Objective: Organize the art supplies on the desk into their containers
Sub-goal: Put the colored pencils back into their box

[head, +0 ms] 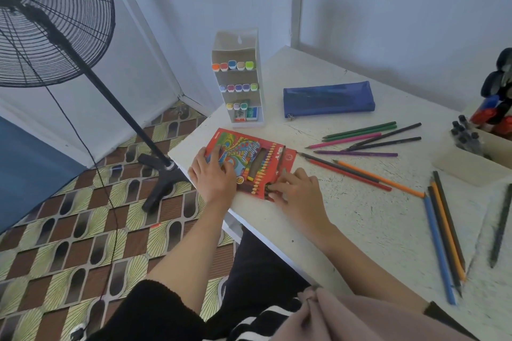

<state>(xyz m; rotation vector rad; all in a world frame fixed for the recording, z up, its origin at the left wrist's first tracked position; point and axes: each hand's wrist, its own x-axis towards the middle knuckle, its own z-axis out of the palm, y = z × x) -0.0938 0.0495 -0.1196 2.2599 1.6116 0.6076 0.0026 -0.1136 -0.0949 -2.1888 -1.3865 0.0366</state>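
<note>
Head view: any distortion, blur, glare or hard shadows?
Head view: wide-angle warp, fan pole leans; light soft, one faint shadow on the wall, no glare on the desk; detail soft throughout, pencil box print barely legible, dark toy at right edge smeared.

A red coloured-pencil box (250, 156) is pressed under the left hand (213, 176) and touched by the right hand (297, 188). Loose coloured pencils (378, 178) are scattered right of both.

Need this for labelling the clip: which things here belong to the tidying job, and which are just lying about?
Job: red pencil box, loose coloured pencils, marker organiser, blue pencil case, beige pen tray, left hand, right hand.
Lying about: standing fan, toy figure.
</note>
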